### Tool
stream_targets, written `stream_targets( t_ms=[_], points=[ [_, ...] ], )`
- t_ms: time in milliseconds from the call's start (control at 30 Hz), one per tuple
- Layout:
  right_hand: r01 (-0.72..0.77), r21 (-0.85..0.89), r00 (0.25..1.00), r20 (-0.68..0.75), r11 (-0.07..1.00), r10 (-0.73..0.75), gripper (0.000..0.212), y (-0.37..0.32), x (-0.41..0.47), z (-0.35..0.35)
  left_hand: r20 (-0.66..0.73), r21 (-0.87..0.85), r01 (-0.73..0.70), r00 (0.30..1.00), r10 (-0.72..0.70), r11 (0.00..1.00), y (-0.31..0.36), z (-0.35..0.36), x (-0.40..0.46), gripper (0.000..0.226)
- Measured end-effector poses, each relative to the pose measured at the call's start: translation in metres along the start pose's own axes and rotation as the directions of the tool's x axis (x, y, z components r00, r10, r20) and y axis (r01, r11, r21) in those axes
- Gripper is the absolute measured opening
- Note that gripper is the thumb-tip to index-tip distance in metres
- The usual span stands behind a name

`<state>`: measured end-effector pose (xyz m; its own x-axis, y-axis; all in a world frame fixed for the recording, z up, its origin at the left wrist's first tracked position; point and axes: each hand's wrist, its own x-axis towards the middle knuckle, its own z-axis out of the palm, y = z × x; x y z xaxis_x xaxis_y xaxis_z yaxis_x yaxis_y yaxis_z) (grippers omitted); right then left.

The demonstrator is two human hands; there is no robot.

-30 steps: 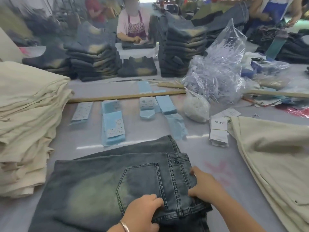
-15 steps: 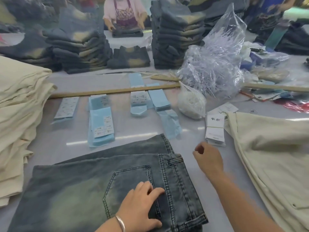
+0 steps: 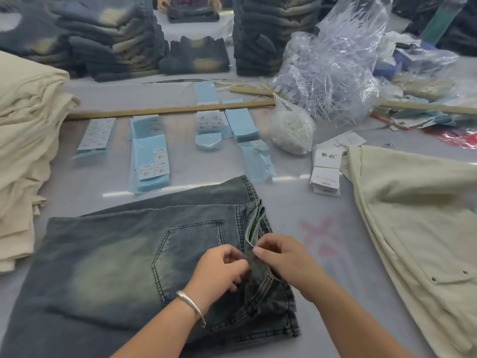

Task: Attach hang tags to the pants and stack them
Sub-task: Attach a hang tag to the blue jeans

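Faded denim jeans (image 3: 108, 267) lie folded flat on the grey table (image 3: 322, 215) before me, cream pants (image 3: 418, 228) right. Crinkled clear bag (image 3: 333, 73) holds plastic fasteners. White card hang tags (image 3: 325, 169) stacked beyond. My left hand (image 3: 222, 267) and right hand (image 3: 284, 257) both pinch the waistband.

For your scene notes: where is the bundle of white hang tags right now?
In the head view the bundle of white hang tags lies on the table right of centre, beyond the jeans, against the cream pants' left edge.
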<state>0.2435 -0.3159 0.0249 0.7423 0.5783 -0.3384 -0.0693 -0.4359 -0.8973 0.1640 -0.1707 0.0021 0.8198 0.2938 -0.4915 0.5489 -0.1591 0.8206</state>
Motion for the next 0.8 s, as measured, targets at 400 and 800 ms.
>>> stream_targets(
  t_ms=[400,800],
  points=[
    [0.037,-0.034,0.980,-0.193,0.999,-0.043,0.030,0.018,-0.016,0.024,-0.061,-0.359,0.027,0.997,-0.053,0.933,-0.007,-0.016,-0.013,0.016],
    [0.030,-0.602,0.915,-0.305,0.798,-0.264,0.039,0.024,-0.031,0.011,-0.273,-0.345,0.011,0.956,-0.111,0.938,-0.040,-0.020,-0.046,0.026]
  ],
)
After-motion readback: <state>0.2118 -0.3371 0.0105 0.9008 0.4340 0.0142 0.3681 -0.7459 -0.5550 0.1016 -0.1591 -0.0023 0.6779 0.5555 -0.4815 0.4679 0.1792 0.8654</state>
